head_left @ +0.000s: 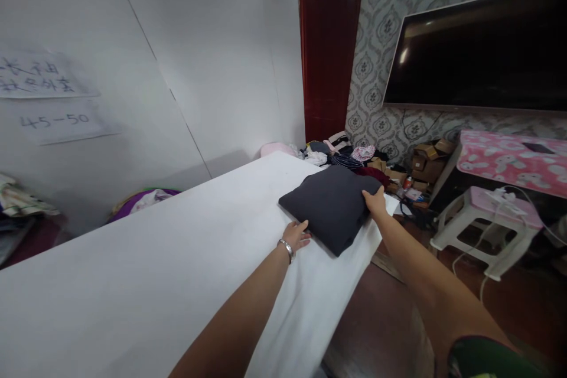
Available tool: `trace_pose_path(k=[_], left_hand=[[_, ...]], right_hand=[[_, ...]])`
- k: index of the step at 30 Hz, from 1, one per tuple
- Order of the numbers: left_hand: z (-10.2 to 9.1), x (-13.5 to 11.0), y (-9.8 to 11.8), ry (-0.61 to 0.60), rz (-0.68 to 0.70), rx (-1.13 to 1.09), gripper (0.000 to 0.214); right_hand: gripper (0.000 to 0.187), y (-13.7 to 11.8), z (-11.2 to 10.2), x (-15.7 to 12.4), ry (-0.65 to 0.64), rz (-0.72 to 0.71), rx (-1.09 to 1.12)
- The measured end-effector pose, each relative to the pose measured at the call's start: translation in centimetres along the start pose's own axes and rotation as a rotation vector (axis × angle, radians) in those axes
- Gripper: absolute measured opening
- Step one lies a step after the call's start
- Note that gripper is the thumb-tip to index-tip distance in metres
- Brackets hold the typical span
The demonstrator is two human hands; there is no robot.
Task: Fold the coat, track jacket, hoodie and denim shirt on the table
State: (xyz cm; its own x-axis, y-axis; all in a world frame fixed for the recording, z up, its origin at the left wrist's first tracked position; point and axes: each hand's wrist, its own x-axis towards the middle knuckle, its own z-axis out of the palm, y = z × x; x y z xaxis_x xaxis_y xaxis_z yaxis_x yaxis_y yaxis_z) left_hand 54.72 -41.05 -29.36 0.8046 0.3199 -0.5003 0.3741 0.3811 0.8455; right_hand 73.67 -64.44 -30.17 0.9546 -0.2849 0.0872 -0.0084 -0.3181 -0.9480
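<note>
A folded dark grey garment [333, 205] lies near the far right end of a white-covered table [177, 260]. My left hand [296, 235], with a silver bracelet on the wrist, rests at the garment's near left edge, fingers tucked against or under it. My right hand [374, 201] grips the garment's right edge by the table's side, fingers curled over the fabric. Both arms are stretched out across the table.
A white wall with paper notes [44, 94] runs along the left. Beyond the table lie a clothes pile [341, 153] and cardboard boxes [427, 162]. A white stool [482, 224] with a pink top, a pink-covered cabinet [509, 159], a wall television [478, 47] and a red door [328, 47] are on the right.
</note>
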Motion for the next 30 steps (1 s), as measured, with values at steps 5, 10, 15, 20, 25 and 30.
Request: trace_pose_path(k=[5,10,15,20,25,30], left_hand=[[0.1,-1.1,-0.7,-0.023,0.015,-0.012,0.059],[-0.1,-2.3,-1.7,-0.055,0.004,0.0,0.061],[-1.2,-3.8,-2.8,-0.087,-0.02,0.014,0.057],[-2.6,-5.4,-3.2,-0.119,-0.001,0.054,0.042],[-5.6,-8.1,-3.3,-0.103,0.034,0.044,0.034],[-11.6,-12.1,-3.9,-0.034,0.028,0.054,0.033]], right_hand=[[0.063,-3.4,2.1,-3.2,-0.13,-0.531,-0.414],[0.056,-6.6,6.1,-6.6,-0.38,-0.742,-0.643],[0.058,-5.6,8.4,-6.3,-0.713,-0.629,-0.837],[0.057,-4.5,8.6,-6.0,-0.701,-0.64,-0.849],[0.054,-4.6,7.5,-7.0,-0.681,-0.659,-0.871],[0.053,-2.7,4.0,-5.9,-0.46,-0.619,-0.956]])
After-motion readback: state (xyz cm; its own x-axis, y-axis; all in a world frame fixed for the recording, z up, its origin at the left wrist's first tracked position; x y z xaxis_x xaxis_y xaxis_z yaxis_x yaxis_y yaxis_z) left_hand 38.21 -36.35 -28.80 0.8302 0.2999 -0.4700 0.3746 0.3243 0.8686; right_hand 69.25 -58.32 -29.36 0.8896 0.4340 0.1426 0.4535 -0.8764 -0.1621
